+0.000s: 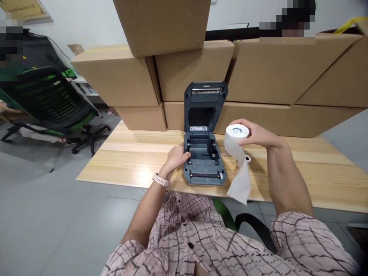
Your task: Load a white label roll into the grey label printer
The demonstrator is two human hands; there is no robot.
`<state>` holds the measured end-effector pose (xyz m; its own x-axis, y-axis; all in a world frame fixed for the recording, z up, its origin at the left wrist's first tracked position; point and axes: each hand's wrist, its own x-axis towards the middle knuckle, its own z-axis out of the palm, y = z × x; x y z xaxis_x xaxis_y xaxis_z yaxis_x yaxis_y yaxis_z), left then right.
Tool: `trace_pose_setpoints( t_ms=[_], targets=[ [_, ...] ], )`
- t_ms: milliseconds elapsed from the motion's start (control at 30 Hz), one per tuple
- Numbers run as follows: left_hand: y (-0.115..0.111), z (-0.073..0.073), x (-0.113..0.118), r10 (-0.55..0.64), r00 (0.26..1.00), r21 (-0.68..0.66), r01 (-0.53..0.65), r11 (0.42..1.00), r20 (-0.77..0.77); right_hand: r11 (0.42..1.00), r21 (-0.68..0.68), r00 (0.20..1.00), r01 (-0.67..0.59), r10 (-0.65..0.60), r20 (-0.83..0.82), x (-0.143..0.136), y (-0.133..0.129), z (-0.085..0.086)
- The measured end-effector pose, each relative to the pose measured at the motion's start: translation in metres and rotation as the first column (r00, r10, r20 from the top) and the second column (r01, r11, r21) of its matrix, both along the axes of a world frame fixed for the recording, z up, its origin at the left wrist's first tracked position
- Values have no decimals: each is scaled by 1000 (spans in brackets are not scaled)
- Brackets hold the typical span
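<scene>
A dark grey label printer (pixel 204 165) stands on the wooden table with its lid (pixel 204 103) raised, its inner bay showing no roll. My left hand (pixel 176 156) grips the printer's left side, thumb over the rim, the other fingers partly hidden. To the right of the printer, my right hand (pixel 255 133) holds a white label roll (pixel 237 131) above the table, fingers wrapped round its far and right side. From the roll a loose strip of labels (pixel 240 184) hangs down, twisted, toward the table's front edge. Beside the strip lies a small white ring (pixel 248 158).
Stacked cardboard boxes (pixel 258 73) line the back of the wooden table (pixel 115 161), close behind the lid. A black and green office chair (pixel 48 96) with a seated person is at the left. Another person's head, blurred, shows behind the boxes.
</scene>
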<state>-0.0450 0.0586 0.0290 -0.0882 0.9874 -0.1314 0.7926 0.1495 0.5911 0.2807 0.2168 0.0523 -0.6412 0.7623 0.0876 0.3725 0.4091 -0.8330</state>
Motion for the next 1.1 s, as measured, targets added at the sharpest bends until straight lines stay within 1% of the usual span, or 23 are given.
trace_pose_setpoints(
  t_ms=[100, 200, 267, 333, 433, 500, 567, 633, 767, 833, 933, 1000, 1033, 1067, 1100],
  targets=[
    [0, 0, 0, 13, 1000, -3, -13, 1000, 8, 996, -68, 998, 49, -46, 53, -11, 9, -20],
    [-1, 0, 1, 38, 999, -18, -38, 999, 2, 989, -144, 997, 43, -34, 64, -25, 14, -40],
    [-1, 0, 2, 44, 999, -19, -44, 999, 6, 981, -193, 999, 32, -26, 36, -24, 12, -50],
    [-2, 0, 2, 43, 999, -13, -43, 999, 19, 970, -240, 997, 44, -57, -50, -10, 6, -57],
    [-2, 0, 2, 48, 999, -12, -48, 999, 21, 934, -339, 960, 111, -189, -207, 30, -16, -67],
    [-1, 0, 2, 52, 999, -18, -52, 998, 11, 898, -424, 946, 115, -230, -230, 56, -35, -74],
    [-1, 0, 2, 51, 999, -22, -51, 998, 7, 866, -495, 960, 73, -196, -201, 69, -52, -80],
    [-1, 0, 2, 53, 999, -20, -53, 998, 4, 855, -516, 976, 46, -148, -157, 69, -62, -86],
    [-2, -1, 3, 63, 998, -4, -63, 998, 13, 884, -461, 992, 83, -117, -47, 46, -65, -93],
    [-3, -2, 4, 62, 998, 9, -62, 998, 34, 882, -467, 991, 73, -117, -68, 41, -64, -94],
    [-4, -2, 5, 62, 996, 29, -64, 998, 61, 897, -442, 951, -10, -128, -281, 46, -67, -88],
    [-4, -3, 5, 64, 995, 31, -66, 997, 72, 925, -374, 891, -72, -109, -440, 46, -71, -74],
    [-4, -3, 5, 64, 995, 30, -67, 997, 76, 938, -327, 871, -114, -64, -487, 41, -73, -64],
    [-3, -4, 4, 66, 994, 28, -69, 997, 81, 947, -275, 870, -169, 12, -493, 32, -75, -53],
    [-3, -5, 4, 70, 994, 28, -72, 997, 89, 950, -211, 881, -229, 110, -460, 18, -76, -41]
  ],
)
